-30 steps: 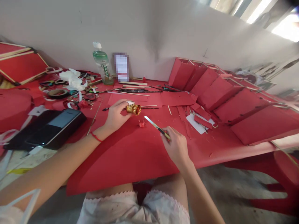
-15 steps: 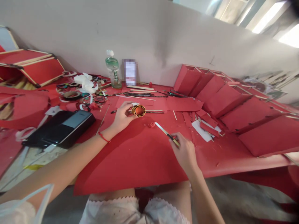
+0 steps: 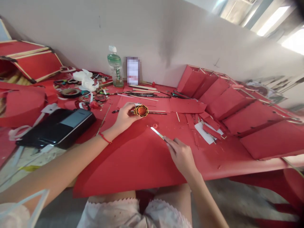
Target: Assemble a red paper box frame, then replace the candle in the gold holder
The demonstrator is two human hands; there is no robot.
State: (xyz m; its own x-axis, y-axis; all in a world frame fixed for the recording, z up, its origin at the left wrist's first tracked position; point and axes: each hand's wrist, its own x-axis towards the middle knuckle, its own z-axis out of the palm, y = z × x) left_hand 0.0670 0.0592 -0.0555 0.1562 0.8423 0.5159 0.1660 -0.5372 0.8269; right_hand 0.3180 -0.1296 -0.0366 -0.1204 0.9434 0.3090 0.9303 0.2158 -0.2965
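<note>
Between the thumb and fingers of my left hand [image 3: 125, 117] is a small gold cup with a scalloped rim [image 3: 142, 110], its reddish-orange inside turned toward me. My right hand [image 3: 181, 155] is closed around a utility knife [image 3: 157, 133], the bare blade pointing left and away from me. Just beyond the blade tip, a small red lump [image 3: 155, 126] lies on the red sheet [image 3: 133, 161], with tiny red crumbs beside it. Most of the knife's handle is hidden by my fingers.
Several red box-like panels [image 3: 251, 126] stand along the right. A green-tinted bottle [image 3: 115, 68] and a propped phone [image 3: 133, 70] are by the wall. To the left are a black device [image 3: 68, 126], a tape roll [image 3: 70, 92] and scraps. Thin sticks [image 3: 143, 88] lie behind my left hand.
My right hand has moved left with the knife, bringing the blade to the near side of the red lump. My left hand keeps the gold cup in nearly the same place.
</note>
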